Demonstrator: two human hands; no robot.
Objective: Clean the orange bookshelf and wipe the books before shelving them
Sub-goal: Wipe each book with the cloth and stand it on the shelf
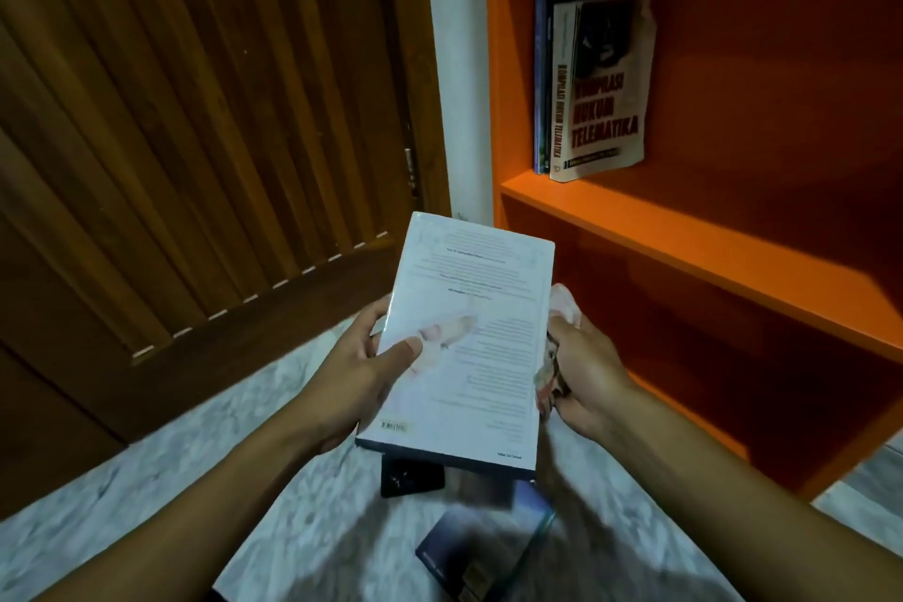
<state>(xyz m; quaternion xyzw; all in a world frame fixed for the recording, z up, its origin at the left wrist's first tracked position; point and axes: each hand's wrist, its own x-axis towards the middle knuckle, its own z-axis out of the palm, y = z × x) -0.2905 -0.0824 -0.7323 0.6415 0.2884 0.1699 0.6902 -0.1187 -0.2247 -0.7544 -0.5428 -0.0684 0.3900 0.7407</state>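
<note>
Now you're wiping: your left hand grips the white book, your right hand clutches the cloth; next, shelve it beside the standing books.

Room setting. A dark brown wooden door with vertical slats fills the left side, its lower panel plain. Just right of the door runs a narrow strip of white wall. Below the door lies a pale, marbled grey floor. Lighting is dim.
</note>
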